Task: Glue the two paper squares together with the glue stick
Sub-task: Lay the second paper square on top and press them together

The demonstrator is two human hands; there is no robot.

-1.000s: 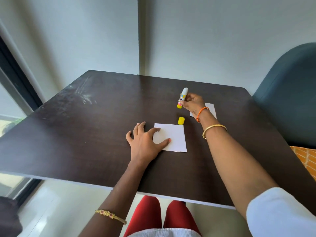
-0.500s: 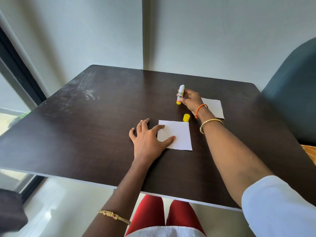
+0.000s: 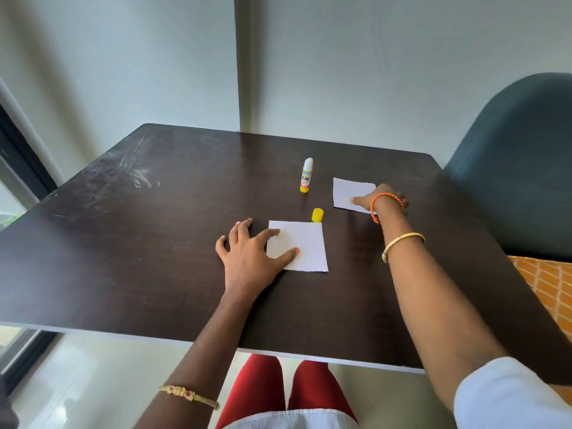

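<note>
Right hand no longer on the glue stick, now laid over the far paper square right of the stick; fingers seem to press it, grip unclear. Stick left upright, uncapped. Probably glue applied, second sheet next. Left hand flat, fingers spread, pinning the near paper square below the stick. Yellow cap between stick and near square, touching its top edge, possibly in the way. Dark table; blue chair far right.
</note>
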